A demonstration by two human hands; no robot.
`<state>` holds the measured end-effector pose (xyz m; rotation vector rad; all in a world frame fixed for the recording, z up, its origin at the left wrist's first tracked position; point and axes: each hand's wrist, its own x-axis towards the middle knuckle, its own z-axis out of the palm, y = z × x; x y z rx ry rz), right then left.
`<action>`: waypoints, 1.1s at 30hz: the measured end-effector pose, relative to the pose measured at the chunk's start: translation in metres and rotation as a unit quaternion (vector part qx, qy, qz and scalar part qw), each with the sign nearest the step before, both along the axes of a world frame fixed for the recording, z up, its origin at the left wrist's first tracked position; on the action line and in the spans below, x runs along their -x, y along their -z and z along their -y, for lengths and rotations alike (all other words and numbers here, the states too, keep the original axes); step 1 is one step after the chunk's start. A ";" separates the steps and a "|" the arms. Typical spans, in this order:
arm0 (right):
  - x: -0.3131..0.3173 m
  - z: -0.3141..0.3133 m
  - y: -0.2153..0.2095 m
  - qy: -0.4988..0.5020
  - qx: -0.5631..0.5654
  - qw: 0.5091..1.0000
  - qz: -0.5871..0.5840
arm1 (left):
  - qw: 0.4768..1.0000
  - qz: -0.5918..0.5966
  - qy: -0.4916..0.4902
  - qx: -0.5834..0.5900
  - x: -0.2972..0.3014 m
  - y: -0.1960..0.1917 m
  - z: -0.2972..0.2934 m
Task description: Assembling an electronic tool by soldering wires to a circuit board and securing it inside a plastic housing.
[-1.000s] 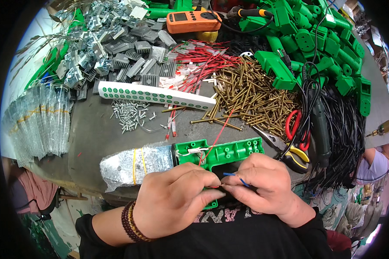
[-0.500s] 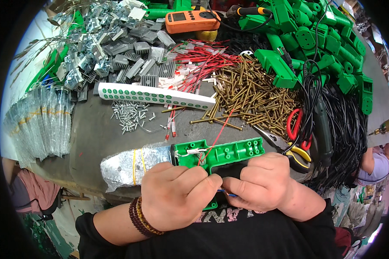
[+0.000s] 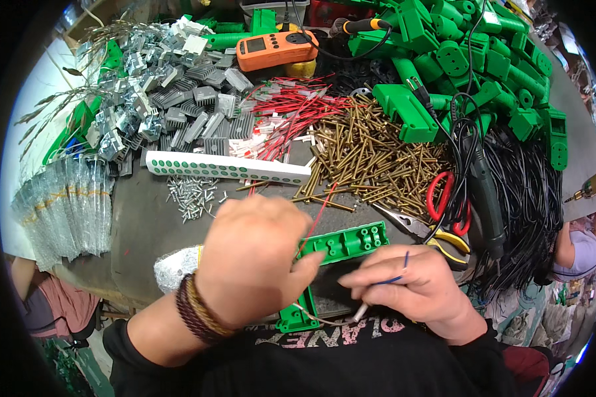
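A green plastic tool-handle half lies open-side up in front of me, its lower arm pointing toward my body. Foil-like silver wrapping shows at its left end. My left hand hovers over the middle, slightly smeared, its fingertips hidden beneath it. From behind its thumb a red wire sticks up. My right hand, fingers pinched, holds a short blue wire. Under these fingers a pale wire with a white sleeve end runs to the handle's lower arm.
Brass screws, red-wired parts, grey heat sinks and small silver screws lie behind, with a dotted sticker strip. Yellow-handled pliers, a black cable bundle and green housings are right; an orange meter sits far back.
My hands have moved apart. The left rose up and left over the handle; the right opened its grip enough to show the blue wire. The green handle shifted a little left and toward me.
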<state>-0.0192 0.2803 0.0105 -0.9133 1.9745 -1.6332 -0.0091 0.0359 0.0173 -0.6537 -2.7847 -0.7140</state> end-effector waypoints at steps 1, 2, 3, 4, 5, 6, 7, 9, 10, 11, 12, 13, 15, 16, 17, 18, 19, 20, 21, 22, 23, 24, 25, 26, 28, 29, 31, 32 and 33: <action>0.000 0.003 -0.001 -0.003 -0.015 0.999 -0.037 | 0.999 0.026 0.020 0.026 -0.001 0.001 -0.003; 0.000 0.005 0.001 -0.006 -0.023 0.998 -0.058 | 0.999 0.025 0.023 0.027 -0.003 0.002 -0.005; 0.001 0.006 0.002 -0.008 -0.031 0.996 -0.079 | 1.000 0.001 0.018 -0.025 -0.004 0.004 -0.007; 0.000 0.008 0.002 0.016 -0.042 0.994 -0.101 | 0.997 -0.019 0.014 -0.078 -0.007 0.006 -0.008; 0.000 0.012 0.001 0.040 -0.053 0.990 -0.122 | 0.997 -0.017 0.018 -0.078 -0.008 0.009 -0.008; 0.002 0.017 0.010 0.090 -0.012 0.982 -0.169 | 0.992 0.001 0.019 -0.126 -0.010 0.012 -0.008; 0.003 0.021 0.009 0.089 -0.014 0.981 -0.169 | 0.984 0.016 0.016 -0.175 -0.009 0.013 -0.007; 0.005 0.026 0.005 0.137 -0.023 0.986 -0.087 | 0.982 0.013 0.019 -0.186 -0.008 0.013 -0.008; 0.007 0.026 0.009 0.140 -0.033 0.983 -0.116 | 0.980 0.011 0.022 -0.195 -0.008 0.013 -0.008; 0.008 0.027 0.010 0.138 -0.034 0.983 -0.116 | 0.980 0.010 0.021 -0.197 -0.008 0.013 -0.008; 0.008 0.028 0.011 0.149 -0.026 0.980 -0.131 | 0.981 -0.001 0.026 -0.194 -0.007 0.014 -0.008; 0.007 0.029 0.012 0.159 -0.017 0.977 -0.144 | 0.981 -0.012 0.031 -0.190 -0.008 0.015 -0.008; 0.008 0.031 0.014 0.161 -0.024 0.971 -0.175 | 0.980 -0.024 0.029 -0.193 -0.008 0.017 -0.008; 0.008 0.031 0.014 0.164 -0.030 0.964 -0.206 | 0.979 -0.037 0.030 -0.196 -0.008 0.018 -0.008; 0.007 0.032 0.014 0.165 -0.031 0.964 -0.206 | 0.979 -0.036 0.030 -0.197 -0.008 0.018 -0.007; 0.007 0.033 0.013 0.168 -0.049 0.953 -0.247 | 0.979 -0.033 0.033 -0.200 -0.008 0.017 -0.006; 0.006 0.034 0.013 0.171 -0.067 0.940 -0.286 | 0.978 -0.029 0.036 -0.203 -0.007 0.016 -0.006; 0.006 0.035 0.012 0.171 -0.068 0.940 -0.286 | 0.978 -0.029 0.037 -0.204 -0.007 0.017 -0.006; 0.005 0.036 0.012 0.172 -0.081 0.934 -0.302 | 0.977 -0.036 0.040 -0.207 -0.007 0.018 -0.005; 0.004 0.037 0.011 0.172 -0.094 0.928 -0.318 | 0.976 -0.043 0.042 -0.210 -0.007 0.018 -0.005; 0.003 0.037 0.011 0.171 -0.094 0.928 -0.318 | 0.976 -0.043 0.042 -0.211 -0.007 0.018 -0.005; 0.003 0.038 0.010 0.169 -0.107 0.924 -0.326 | 0.975 -0.039 0.042 -0.214 -0.007 0.017 -0.006; 0.003 0.038 0.010 0.167 -0.119 0.919 -0.335 | 0.974 -0.036 0.041 -0.218 -0.007 0.016 -0.006; 0.003 0.038 0.009 0.166 -0.120 0.920 -0.335 | 0.974 -0.036 0.040 -0.219 -0.007 0.017 -0.007; 0.004 0.037 0.007 0.139 -0.122 0.928 -0.323 | 0.976 -0.041 0.037 -0.212 -0.008 0.018 -0.006; 0.008 0.034 0.004 0.136 -0.121 0.929 -0.323 | 0.976 -0.041 0.035 -0.212 -0.008 0.018 -0.005; 0.019 0.026 -0.005 0.145 -0.071 0.906 -0.391 | 0.977 -0.019 0.056 -0.203 -0.006 0.019 -0.004; 0.020 0.031 -0.009 0.200 -0.057 0.881 -0.425 | 0.977 -0.018 0.057 -0.205 -0.005 0.018 -0.004; 0.026 0.032 -0.005 0.200 -0.059 0.881 -0.425 | 0.978 -0.006 0.071 -0.195 -0.004 0.017 -0.005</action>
